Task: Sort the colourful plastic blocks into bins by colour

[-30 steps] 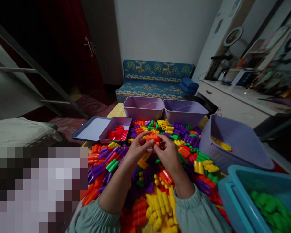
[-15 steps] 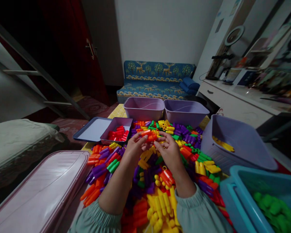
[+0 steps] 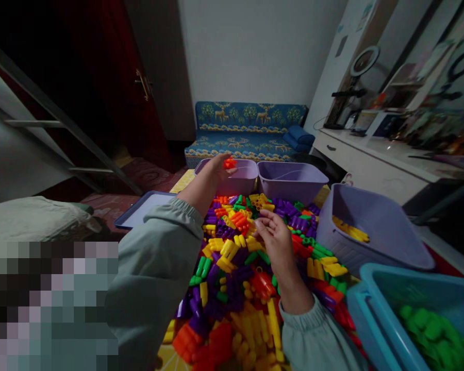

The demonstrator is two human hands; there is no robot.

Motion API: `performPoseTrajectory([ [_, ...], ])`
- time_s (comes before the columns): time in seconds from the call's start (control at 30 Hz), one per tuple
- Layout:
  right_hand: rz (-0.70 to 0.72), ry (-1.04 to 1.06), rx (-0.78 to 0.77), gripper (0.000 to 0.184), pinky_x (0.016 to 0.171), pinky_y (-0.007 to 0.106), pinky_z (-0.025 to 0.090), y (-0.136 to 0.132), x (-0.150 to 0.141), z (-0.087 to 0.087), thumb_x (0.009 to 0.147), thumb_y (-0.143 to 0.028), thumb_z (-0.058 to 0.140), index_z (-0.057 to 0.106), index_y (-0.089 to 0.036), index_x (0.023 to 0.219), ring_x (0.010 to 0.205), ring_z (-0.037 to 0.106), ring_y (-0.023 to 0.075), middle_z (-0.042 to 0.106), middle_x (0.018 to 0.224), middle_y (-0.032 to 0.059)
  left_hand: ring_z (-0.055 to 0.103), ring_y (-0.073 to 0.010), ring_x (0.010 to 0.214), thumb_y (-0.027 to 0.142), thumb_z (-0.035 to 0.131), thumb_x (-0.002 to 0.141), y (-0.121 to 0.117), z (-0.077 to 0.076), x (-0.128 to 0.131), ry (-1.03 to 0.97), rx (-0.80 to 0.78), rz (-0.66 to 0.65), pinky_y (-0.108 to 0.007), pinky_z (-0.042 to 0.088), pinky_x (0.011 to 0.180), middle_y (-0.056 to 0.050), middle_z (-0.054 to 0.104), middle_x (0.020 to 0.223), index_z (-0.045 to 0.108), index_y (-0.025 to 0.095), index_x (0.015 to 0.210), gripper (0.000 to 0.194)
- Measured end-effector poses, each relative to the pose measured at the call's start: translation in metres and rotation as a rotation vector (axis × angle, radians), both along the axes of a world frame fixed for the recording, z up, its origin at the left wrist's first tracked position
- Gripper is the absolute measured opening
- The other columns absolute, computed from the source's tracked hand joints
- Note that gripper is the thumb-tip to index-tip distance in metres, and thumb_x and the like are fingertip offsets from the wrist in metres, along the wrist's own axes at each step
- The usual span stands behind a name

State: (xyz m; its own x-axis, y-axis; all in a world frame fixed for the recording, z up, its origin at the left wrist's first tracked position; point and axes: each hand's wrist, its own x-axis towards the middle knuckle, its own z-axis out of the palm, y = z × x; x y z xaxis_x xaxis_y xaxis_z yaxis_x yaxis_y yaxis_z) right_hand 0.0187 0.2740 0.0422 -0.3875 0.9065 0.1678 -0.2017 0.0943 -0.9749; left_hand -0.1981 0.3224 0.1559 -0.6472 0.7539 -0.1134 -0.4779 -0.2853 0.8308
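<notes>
My left hand [image 3: 218, 171] is stretched out over the back left purple bin [image 3: 247, 180]. It grips an orange plastic tube piece [image 3: 229, 163], partly covered by the fingers. Over the middle of the pile my right hand [image 3: 274, 233] hovers with fingers loosely curled and apart, nothing visible in them. Below it lie orange tube pieces [image 3: 240, 220] and yellow pieces [image 3: 229, 251], mixed with purple and green ones. My left forearm hides the tray that held red pieces.
A second purple bin [image 3: 294, 181] stands at the back. To the right are a larger purple bin [image 3: 379, 226] with yellow pieces and a blue bin [image 3: 375, 304] with green pieces. A flat dark-rimmed lid [image 3: 139, 208] lies at left. Behind is a patterned sofa [image 3: 247, 141].
My left hand has left my right hand and moved forward to the back left bin, carrying the orange piece. My right hand stays over the pile, its fingers now free.
</notes>
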Motion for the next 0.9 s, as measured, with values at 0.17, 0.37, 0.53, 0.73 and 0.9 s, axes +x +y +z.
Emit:
performPoseTrajectory([
  [0.17, -0.005, 0.005, 0.0, 0.045, 0.058, 0.027, 0.052, 0.001, -0.001, -0.003, 0.075, -0.042, 0.07, 0.057, -0.018, 0.11, 0.06, 0.061, 0.0125, 0.065, 0.088, 0.0024, 0.069, -0.0199, 0.084, 0.022, 0.067, 0.079, -0.017, -0.028, 0.01, 0.201, -0.123, -0.079, -0.036, 0.055, 0.081, -0.014, 0.065, 0.106, 0.061, 0.013, 0.112, 0.035],
  [0.37, 0.003, -0.01, 0.019, 0.041, 0.059, 0.027, 0.052, -0.001, -0.003, -0.006, 0.076, -0.04, 0.07, 0.058, -0.018, 0.108, 0.06, 0.06, 0.0118, 0.065, 0.089, 0.0025, 0.064, -0.0277, 0.098, 0.021, 0.078, 0.063, -0.057, -0.096, 0.045, 0.944, -0.259, -0.21, -0.041, 0.048, 0.094, -0.01, 0.071, 0.097, 0.072, 0.019, 0.094, 0.032],
  [0.53, -0.008, -0.016, 0.006, 0.043, 0.058, 0.028, 0.053, 0.001, -0.002, -0.006, 0.074, -0.041, 0.071, 0.06, -0.018, 0.108, 0.058, 0.06, 0.0116, 0.066, 0.088, 0.0031, 0.058, -0.0341, 0.112, 0.006, 0.065, 0.068, -0.08, -0.123, 0.069, 1.635, -0.483, -0.249, -0.044, 0.044, 0.098, -0.017, 0.061, 0.124, 0.071, 0.021, 0.113, 0.048],
  [0.73, -0.042, -0.053, 0.0, 0.046, 0.059, 0.03, 0.053, 0.007, -0.001, -0.013, 0.073, -0.044, 0.07, 0.061, -0.017, 0.109, 0.063, 0.062, 0.014, 0.067, 0.092, 0.006, 0.065, -0.0269, 0.093, 0.013, 0.059, 0.077, -0.096, -0.115, 0.079, 1.563, -0.458, -0.268, -0.035, 0.049, 0.084, -0.01, 0.071, 0.093, 0.074, 0.02, 0.095, 0.025],
  [0.9, -0.115, -0.148, 0.071, 0.041, 0.071, 0.034, 0.055, 0.013, -0.001, -0.022, 0.072, -0.041, 0.068, 0.065, -0.016, 0.103, 0.083, 0.066, 0.0206, 0.068, 0.106, 0.0118, 0.066, -0.0189, 0.07, 0.027, 0.064, 0.08, -0.111, -0.12, 0.083, 0.895, -0.223, -0.142, -0.028, 0.05, 0.068, -0.004, 0.07, 0.077, 0.07, 0.014, 0.094, 0.02],
])
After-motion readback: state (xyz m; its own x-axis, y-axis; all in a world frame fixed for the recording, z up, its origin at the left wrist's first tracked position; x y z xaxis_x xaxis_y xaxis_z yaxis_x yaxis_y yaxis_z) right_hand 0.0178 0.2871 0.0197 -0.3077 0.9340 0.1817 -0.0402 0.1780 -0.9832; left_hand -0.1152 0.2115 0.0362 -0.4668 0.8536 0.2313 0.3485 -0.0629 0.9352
